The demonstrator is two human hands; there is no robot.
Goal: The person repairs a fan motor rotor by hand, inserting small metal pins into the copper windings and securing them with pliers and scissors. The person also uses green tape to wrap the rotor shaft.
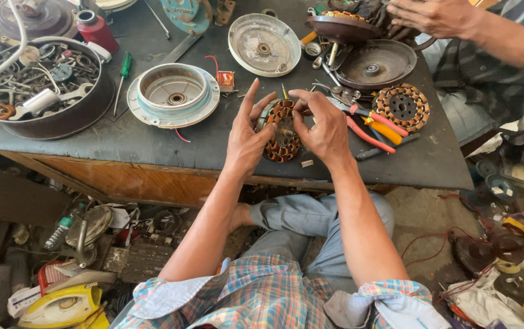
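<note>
A round fan stator with copper windings point(281, 135) lies on the dark workbench point(152, 140) near its front edge. My left hand point(246, 137) rests on its left side with the fingers spread upward. My right hand point(320, 125) covers its right side, thumb and fingers pinched at the windings' top edge. A pale green fan motor housing point(173, 94) sits to the left of my hands. Red-handled pliers point(368, 125) lie just right of my right hand.
A second copper-wound stator point(402, 106) and dark motor covers point(374, 64) lie at the right, where another person's hand point(435, 15) reaches in. A black bowl of small parts point(36, 88), a green screwdriver point(121, 76) and a white cover point(264, 44) stand behind. Scrap litters the floor.
</note>
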